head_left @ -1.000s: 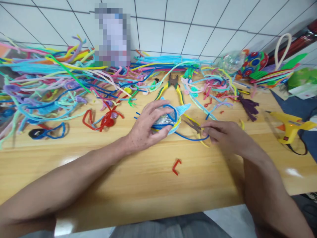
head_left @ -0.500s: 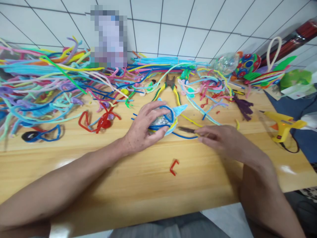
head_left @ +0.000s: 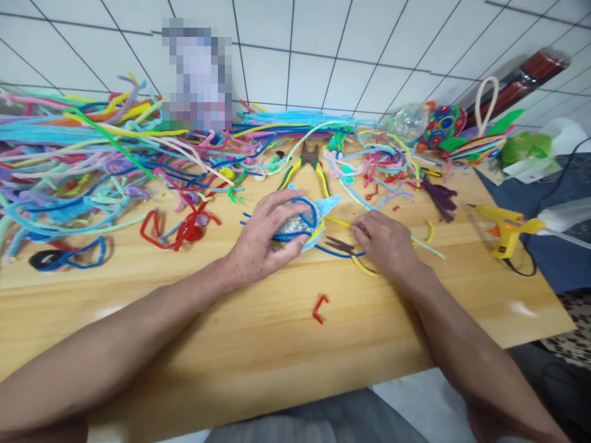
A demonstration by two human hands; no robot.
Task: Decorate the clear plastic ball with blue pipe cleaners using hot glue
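Observation:
My left hand (head_left: pixel 261 243) is cupped over a small clear ball wrapped in blue and yellow pipe cleaners (head_left: pixel 302 223), pressing it onto the wooden table (head_left: pixel 258 344). A light blue pointed piece (head_left: pixel 330 204) sticks out from the ball's right side. My right hand (head_left: pixel 385 243) lies just right of it, closed on a small dark-jawed tool (head_left: pixel 339 245) whose tips point left at a blue pipe cleaner (head_left: pixel 335 253) trailing from the ball. A yellow pipe cleaner (head_left: pixel 364 269) curls under that hand.
Heaps of coloured pipe cleaners (head_left: pixel 83 160) cover the far left and back of the table. Yellow-handled pliers (head_left: pixel 307 165) lie behind the ball. A yellow glue gun (head_left: pixel 505 229) sits at the right, a bent red piece (head_left: pixel 318 307) nearer me, decorated balls (head_left: pixel 441 123) at the back right.
My right hand has slid left and a little away from me, bringing the tool's tips closer to the wrapped ball. My left hand has stayed on the ball.

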